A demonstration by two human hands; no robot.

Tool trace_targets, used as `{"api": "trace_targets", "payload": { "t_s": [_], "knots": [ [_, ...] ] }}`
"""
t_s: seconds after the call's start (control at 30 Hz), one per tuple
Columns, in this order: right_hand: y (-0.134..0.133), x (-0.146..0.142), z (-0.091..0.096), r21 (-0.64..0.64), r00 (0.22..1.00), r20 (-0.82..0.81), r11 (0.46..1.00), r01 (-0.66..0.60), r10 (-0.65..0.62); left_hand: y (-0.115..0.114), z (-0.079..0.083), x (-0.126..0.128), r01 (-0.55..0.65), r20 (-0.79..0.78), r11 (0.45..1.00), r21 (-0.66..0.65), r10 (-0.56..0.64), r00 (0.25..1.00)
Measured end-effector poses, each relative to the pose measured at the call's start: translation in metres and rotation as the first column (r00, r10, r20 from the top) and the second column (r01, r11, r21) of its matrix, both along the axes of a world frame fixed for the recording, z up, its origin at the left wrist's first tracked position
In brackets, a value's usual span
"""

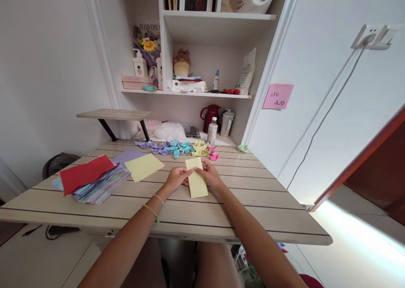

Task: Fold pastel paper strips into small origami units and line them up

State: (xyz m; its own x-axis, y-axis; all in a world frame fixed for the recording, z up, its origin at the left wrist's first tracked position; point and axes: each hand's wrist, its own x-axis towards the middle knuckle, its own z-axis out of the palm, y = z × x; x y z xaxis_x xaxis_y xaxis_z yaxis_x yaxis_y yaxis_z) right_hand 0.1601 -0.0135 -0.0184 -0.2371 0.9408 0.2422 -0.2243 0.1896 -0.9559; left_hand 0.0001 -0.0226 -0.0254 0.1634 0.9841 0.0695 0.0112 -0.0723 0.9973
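Note:
A folded pale yellow paper (196, 182) lies lengthwise on the wooden table (259, 212) in front of me. My left hand (176, 177) pinches its left edge near the middle, fingers curled. On the opposite edge, my right hand (210, 173) presses down with closed fingers. Another yellow sheet (144, 166) lies flat to the left, apart from both hands.
A fanned stack of coloured paper with a red sheet on top (90, 176) sits at the left. A row of folded paper pieces in purple, blue, yellow and pink (177, 148) lies at the back. Shelves with bottles (212, 130) stand behind. A pink note (277, 96) hangs on the right wall.

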Motion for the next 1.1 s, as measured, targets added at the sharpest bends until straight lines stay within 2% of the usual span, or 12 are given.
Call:
{"api": "trace_targets", "payload": {
  "t_s": [0.23, 1.1],
  "knots": [
    [0.0041, 0.0044, -0.001, -0.007, 0.997, 0.016, 0.997, 0.078, -0.078, -0.0004, -0.0018, 0.0016, 0.022, -0.006, 1.0, 0.001, -0.022, 1.0],
    [0.0053, 0.0049, -0.0012, -0.011, 0.993, 0.037, 0.993, 0.116, -0.116, -0.0029, 0.0014, 0.0035, 0.019, 0.007, 0.999, -0.031, -0.019, 1.0]
  ]
}}
